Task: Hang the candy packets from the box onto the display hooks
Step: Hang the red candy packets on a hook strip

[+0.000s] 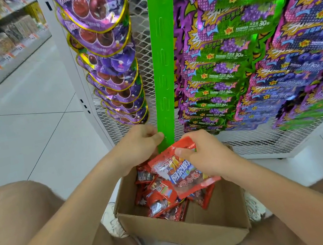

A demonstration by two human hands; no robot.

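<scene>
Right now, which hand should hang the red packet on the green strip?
Probably the right hand: it pinches the packet beside the strip, while the left hand holds the strip's lower end.

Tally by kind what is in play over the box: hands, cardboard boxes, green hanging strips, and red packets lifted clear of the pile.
hands: 2 (left hand, right hand)
cardboard box: 1
green strip: 1
red packet lifted: 1
Total: 5
The loose packets below overlap too much to count.
</scene>
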